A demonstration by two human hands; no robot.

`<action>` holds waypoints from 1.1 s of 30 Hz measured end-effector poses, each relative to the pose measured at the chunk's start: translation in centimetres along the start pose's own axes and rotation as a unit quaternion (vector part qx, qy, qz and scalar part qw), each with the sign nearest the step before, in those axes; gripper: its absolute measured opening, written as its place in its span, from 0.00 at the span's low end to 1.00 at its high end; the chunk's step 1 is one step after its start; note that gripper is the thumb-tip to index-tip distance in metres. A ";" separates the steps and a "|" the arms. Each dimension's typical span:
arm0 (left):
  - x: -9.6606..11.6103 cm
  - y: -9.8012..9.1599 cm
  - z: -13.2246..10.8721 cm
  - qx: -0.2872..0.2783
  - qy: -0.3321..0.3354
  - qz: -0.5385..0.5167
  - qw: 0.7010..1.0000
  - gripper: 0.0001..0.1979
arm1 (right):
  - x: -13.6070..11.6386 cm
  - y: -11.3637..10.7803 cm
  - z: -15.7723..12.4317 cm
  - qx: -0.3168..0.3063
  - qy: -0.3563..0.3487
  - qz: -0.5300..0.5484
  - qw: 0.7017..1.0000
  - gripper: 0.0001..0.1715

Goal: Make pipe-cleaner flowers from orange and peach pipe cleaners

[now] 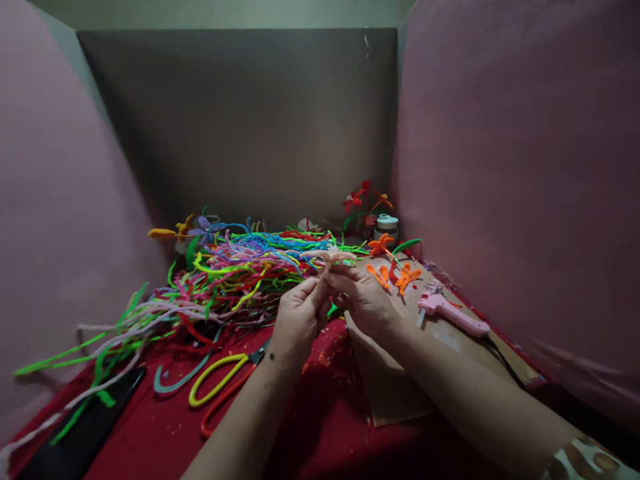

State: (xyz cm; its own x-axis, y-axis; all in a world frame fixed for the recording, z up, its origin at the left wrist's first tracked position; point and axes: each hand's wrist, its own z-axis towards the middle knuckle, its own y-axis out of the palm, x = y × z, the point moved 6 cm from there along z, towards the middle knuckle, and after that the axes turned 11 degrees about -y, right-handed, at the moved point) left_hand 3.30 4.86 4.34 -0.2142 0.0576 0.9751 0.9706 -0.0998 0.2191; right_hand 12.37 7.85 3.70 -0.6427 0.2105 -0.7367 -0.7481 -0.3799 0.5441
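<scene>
Both hands meet at the middle of the view around a pale peach pipe-cleaner flower [330,257] with spread petals. My left hand [303,310] pinches it low, at the stem, with thumb and fingers closed. My right hand [363,297] grips it from the other side, its fingertips closed just below the petals. The lower stem is mostly hidden by the fingers. Behind the hands lies a big heap of colourful pipe cleaners [250,267]. Near my left wrist are scissors [220,380] with yellow and red handles.
A pink glue gun [453,313] lies on a cardboard sheet [395,373] at right, near orange pipe-cleaner pieces [407,277]. A white-lidded jar [387,227] and red flowers [355,200] stand behind. A black flat object [90,427] lies front left on the red cloth [165,433].
</scene>
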 end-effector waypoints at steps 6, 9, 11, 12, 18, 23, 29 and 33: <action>-0.6 1.0 -0.5 -0.149 -0.076 -0.135 0.976 0.09 | -0.4 0.7 0.3 -0.074 -0.021 0.002 0.997 0.07; -0.8 1.4 -1.0 -0.214 -0.102 -0.175 0.956 0.08 | -0.8 1.4 0.1 -0.115 -0.034 -0.002 0.993 0.06; -0.8 1.6 -1.1 -0.233 -0.110 -0.184 0.949 0.08 | -0.8 1.4 0.0 -0.110 -0.027 -0.006 0.994 0.06; -0.8 1.6 -1.1 -0.235 -0.110 -0.179 0.949 0.08 | -0.7 1.3 -0.1 -0.100 -0.023 -0.010 0.995 0.06; -0.5 0.4 -0.3 -0.084 -0.016 0.030 0.996 0.14 | 0.1 -0.1 0.5 -0.015 -0.052 -0.020 0.998 0.04; 0.2 -0.5 -0.8 0.082 0.136 0.222 0.962 0.06 | -0.6 0.1 0.3 -0.012 -0.094 -0.088 0.992 0.04; 1.4 -1.5 -0.4 0.064 0.139 0.168 0.974 0.13 | -3.0 1.1 -0.9 -0.053 -0.248 -0.260 0.932 0.08; 2.1 -3.2 0.2 0.077 0.087 0.069 0.991 0.10 | -3.8 1.6 -1.7 -0.080 -0.350 -0.360 0.861 0.09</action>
State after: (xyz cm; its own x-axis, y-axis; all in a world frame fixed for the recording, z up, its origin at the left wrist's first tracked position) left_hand -0.28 5.49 5.64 -0.0810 -0.1199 0.9895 0.9943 0.0593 0.0885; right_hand 13.95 4.88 6.69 -0.0052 0.9130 -0.4079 -0.9979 -0.0308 -0.0562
